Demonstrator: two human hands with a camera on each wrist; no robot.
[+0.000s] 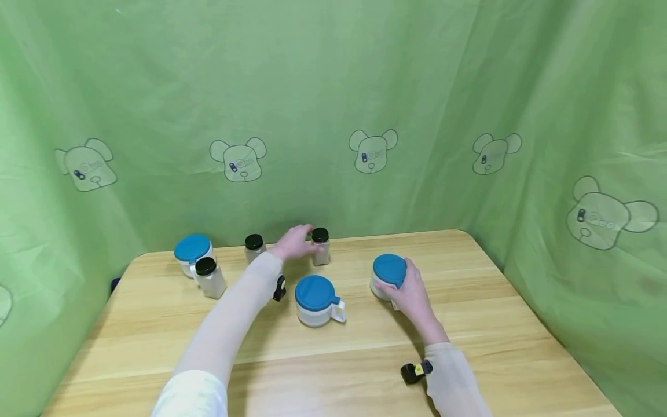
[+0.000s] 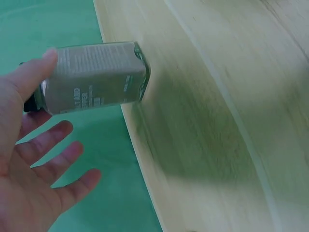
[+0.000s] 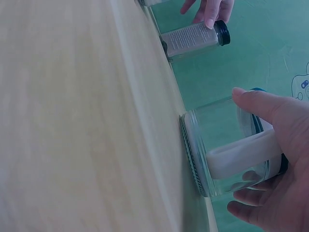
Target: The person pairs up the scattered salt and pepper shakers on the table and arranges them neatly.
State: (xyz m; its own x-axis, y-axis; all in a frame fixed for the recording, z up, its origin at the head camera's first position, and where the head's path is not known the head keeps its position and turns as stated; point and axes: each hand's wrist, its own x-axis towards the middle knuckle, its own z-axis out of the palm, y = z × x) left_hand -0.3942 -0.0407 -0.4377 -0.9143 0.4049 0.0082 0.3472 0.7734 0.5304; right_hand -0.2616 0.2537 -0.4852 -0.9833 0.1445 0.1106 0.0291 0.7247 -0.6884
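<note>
My left hand reaches to the back edge of the table and pinches a spice jar with a black cap. In the left wrist view, thumb and forefinger are on this grey-labelled square jar near its cap, while the other fingers are spread apart. My right hand grips a lidded container from its right side, thumb and fingers on opposite sides near its blue lid. Seen from the right wrist, the container is clear-walled, with a white handle facing the palm.
A second blue-lidded container stands between the arms, its handle to the right. Another blue-lidded container is at the back left, behind a black-capped jar. One more black-capped jar stands by the left forearm. Green curtain borders the wooden table.
</note>
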